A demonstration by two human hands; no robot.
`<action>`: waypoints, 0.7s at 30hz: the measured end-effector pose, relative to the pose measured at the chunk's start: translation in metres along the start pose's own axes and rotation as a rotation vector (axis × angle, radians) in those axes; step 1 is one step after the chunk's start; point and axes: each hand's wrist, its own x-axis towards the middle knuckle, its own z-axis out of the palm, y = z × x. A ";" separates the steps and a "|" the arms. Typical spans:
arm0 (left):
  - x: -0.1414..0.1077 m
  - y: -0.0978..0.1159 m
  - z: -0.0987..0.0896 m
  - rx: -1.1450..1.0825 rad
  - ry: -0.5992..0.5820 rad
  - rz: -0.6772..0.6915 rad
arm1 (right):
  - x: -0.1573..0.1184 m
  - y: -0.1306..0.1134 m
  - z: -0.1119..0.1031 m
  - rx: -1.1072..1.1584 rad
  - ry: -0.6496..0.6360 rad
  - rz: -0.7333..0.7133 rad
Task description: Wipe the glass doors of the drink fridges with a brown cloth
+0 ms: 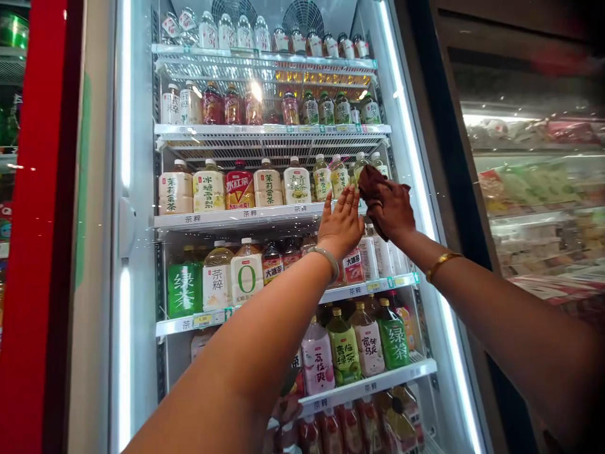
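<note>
A dark brown cloth (375, 189) is bunched under the fingers of my right hand (394, 205), which presses it against the front of a lit drinks fridge (120, 233). Just to the left, my left hand (343, 221) lies flat with its fingers stretched upward, and nothing is in it. Its fingertips come close to the cloth; whether they touch it I cannot tell. Behind both hands stand bottled teas, among them a pale yellow-labelled bottle (322, 178) on the middle shelf (227, 217). My forearms cover part of the lower shelves.
Bright light strips run up both sides, including the right strip (416, 151). A door handle (126, 227) sits at the left edge. To the right is another chilled case (534, 208) with packaged goods, blurred. A red panel (40, 189) stands at the far left.
</note>
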 end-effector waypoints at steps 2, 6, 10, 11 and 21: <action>0.001 0.000 0.004 0.004 0.034 0.001 | 0.014 -0.009 0.008 -0.012 0.056 0.058; -0.004 -0.002 0.007 0.001 0.084 -0.005 | -0.002 -0.016 0.008 0.015 0.068 -0.070; -0.005 -0.002 0.006 0.018 0.037 0.075 | -0.024 0.017 -0.009 0.017 0.020 -0.127; -0.004 -0.003 0.005 0.023 0.022 0.094 | -0.022 0.025 -0.011 0.009 0.022 -0.093; 0.008 0.022 0.006 -0.028 0.020 0.108 | -0.041 0.025 -0.013 0.019 -0.026 -0.117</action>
